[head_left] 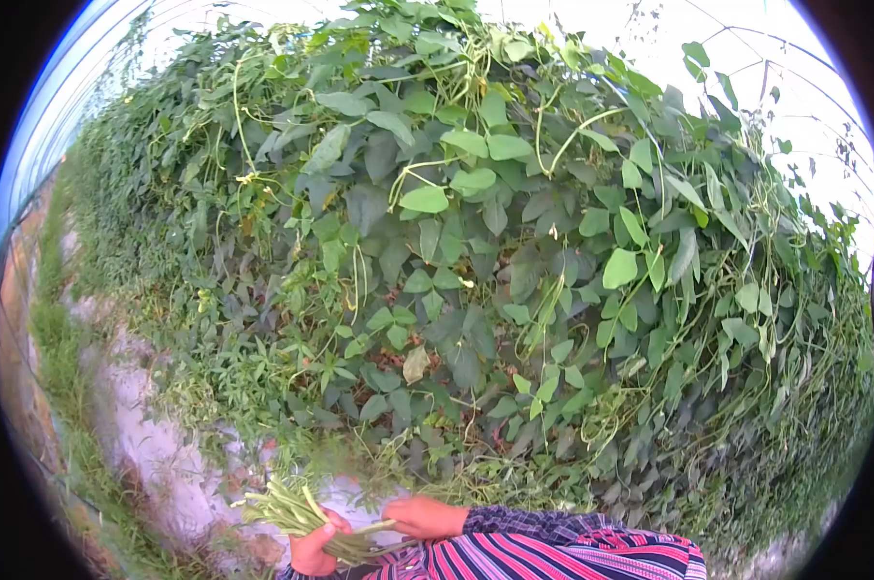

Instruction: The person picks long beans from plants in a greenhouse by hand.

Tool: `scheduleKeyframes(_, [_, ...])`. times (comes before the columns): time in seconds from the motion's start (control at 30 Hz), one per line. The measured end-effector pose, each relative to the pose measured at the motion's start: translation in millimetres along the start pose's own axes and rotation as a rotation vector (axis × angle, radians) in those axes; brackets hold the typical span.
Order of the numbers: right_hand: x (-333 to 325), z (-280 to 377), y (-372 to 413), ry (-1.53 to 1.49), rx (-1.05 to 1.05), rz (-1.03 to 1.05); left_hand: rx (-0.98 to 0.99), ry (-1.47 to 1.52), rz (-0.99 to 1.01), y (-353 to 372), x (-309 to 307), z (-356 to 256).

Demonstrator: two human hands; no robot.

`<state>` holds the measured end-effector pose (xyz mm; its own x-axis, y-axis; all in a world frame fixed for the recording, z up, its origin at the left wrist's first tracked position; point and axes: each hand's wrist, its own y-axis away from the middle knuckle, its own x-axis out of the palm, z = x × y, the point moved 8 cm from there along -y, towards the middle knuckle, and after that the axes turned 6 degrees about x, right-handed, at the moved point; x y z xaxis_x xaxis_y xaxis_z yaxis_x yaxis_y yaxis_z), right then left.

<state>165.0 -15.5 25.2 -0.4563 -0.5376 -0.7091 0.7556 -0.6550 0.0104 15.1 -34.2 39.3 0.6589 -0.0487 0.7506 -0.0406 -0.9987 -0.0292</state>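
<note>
At the bottom of the view, my left hand (pixel 313 551) is wrapped round a bunch of long, pale green beans (pixel 284 508). The ends of the beans fan out to the left past the thumb. Just right of it, my right hand (pixel 425 518) has its fingers closed at a single bean (pixel 373 528) that runs across from the bunch. The right fingertips are partly hidden. Below the hands, more of the bunch shows against the striped clothing (pixel 553 558).
A tall wall of leafy bean vines (pixel 475 251) fills the view ahead, with slender hanging beans (pixel 242 116) among the leaves. A pale ground strip (pixel 137 416) and grass (pixel 55 348) run along the left. Greenhouse hoops (pixel 794 46) arch overhead.
</note>
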Motion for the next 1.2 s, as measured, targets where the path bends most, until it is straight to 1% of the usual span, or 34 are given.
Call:
scheduleKeyframes(0.03, [-1.9, -5.1, 5.7, -0.039, 0.050, -0.023, 0.054, 0.083, -0.033, 5.6, -4.3, -1.7])
scheduleKeyframes(0.07, [1.9, -17.1, 9.7, -0.057, 0.041, -0.090, 0.043, 0.102, -0.069, 10.8, -8.0, -1.6])
scheduleKeyframes(0.1, [-6.1, -12.3, 13.0, -0.057, 0.044, -0.137, 0.016, 0.087, -0.091, 14.1, -9.9, -0.4])
scheduleKeyframes(0.17, [-8.3, -17.8, 17.9, 0.035, 0.015, -0.259, -0.009, 0.148, -0.027, 15.7, -0.4, 2.2])
scheduleKeyframes(0.23, [-13.3, -33.5, 30.8, 0.129, 0.097, -0.339, -0.052, 0.161, 0.001, 17.1, 5.5, 6.0])
scheduleKeyframes(0.3, [-13.2, -43.9, 45.9, 0.142, 0.157, -0.401, -0.126, 0.116, 0.005, 15.6, 11.6, 13.6])
scheduleKeyframes(0.37, [-28.4, -55.5, 60.5, 0.191, 0.209, -0.476, -0.195, 0.006, 0.070, 14.5, 21.0, 23.6])
scheduleKeyframes(0.43, [-33.8, -66.8, 71.0, 0.231, 0.310, -0.530, -0.298, -0.082, 0.119, 17.2, 33.9, 37.1])
scheduleKeyframes(0.47, [-36.3, -74.2, 75.6, 0.262, 0.357, -0.536, -0.364, -0.149, 0.102, 19.4, 37.5, 45.2])
scheduleKeyframes(0.5, [-36.0, -80.1, 81.3, 0.253, 0.377, -0.557, -0.386, -0.161, 0.119, 20.9, 44.0, 49.0])
scheduleKeyframes(0.57, [-36.7, -95.7, 98.1, 0.356, 0.478, -0.588, -0.392, -0.319, 0.248, 22.4, 59.8, 55.7])
scheduleKeyframes(0.63, [-23.3, -117.8, 119.5, 0.390, 0.516, -0.614, -0.433, -0.306, 0.281, 25.6, 59.6, 62.0])
scheduleKeyframes(0.7, [-2.1, -146.1, 144.1, 0.417, 0.679, -0.511, -0.402, -0.380, 0.286, 26.9, 44.6, 68.0])
scheduleKeyframes(0.73, [14.2, -162.5, 157.9, 0.365, 0.754, -0.486, -0.412, -0.408, 0.283, 28.3, 37.7, 70.9])
scheduleKeyframes(0.77, [27.8, -178.7, 170.7, 0.323, 0.816, -0.456, -0.419, -0.426, 0.217, 30.4, 39.1, 70.8])
scheduleKeyframes(0.83, [39.0, -193.3, 197.3, 0.284, 0.945, -0.411, -0.454, -0.522, 0.238, 32.4, 42.0, 67.4])
scheduleKeyframes(0.87, [49.1, -204.7, 213.3, 0.285, 1.059, -0.256, -0.580, -0.673, 0.225, 34.5, 27.6, 66.5])
scheduleKeyframes(0.9, [61.6, -214.5, 235.6, 0.280, 1.174, -0.099, -0.573, -0.674, 0.219, 33.1, 25.8, 60.1])
scheduleKeyframes(0.97, [93.3, -248.6, 299.3, 0.172, 1.425, 0.071, -0.594, -0.625, -0.025, 36.7, 5.4, 44.0])
scheduleKeyframes(1.0, [106.8, -259.5, 332.3, 0.135, 1.542, 0.097, -0.244, -0.333, 0.058, 19.6, 8.3, 36.7])
scheduleKeyframes(1.03, [113.1, -257.9, 357.1, 0.145, 1.585, 0.143, -0.106, -0.329, 0.018, 16.6, 16.4, 15.8])
scheduleKeyframes(1.07, [121.5, -254.6, 382.6, 0.096, 1.638, 0.099, -0.035, -0.365, -0.011, 15.3, 22.1, -0.1])
scheduleKeyframes(1.1, [147.3, -265.2, 404.8, 0.037, 1.664, 0.388, 0.033, -0.400, -0.031, 13.1, 27.5, -13.8])
scheduleKeyframes(1.13, [171.0, -278.1, 414.9, 0.183, 1.557, 0.441, -0.010, -0.435, -0.034, 12.6, 26.7, -15.9])
scheduleKeyframes(1.17, [169.5, -266.5, 411.6, 0.259, 1.532, 0.487, 0.019, -0.436, -0.023, 11.9, 27.9, -20.6])
scheduleKeyframes(1.2, [152.3, -253.6, 408.9, 0.096, 1.635, 0.258, 0.057, -0.433, -0.019, 10.5, 29.6, -23.0])
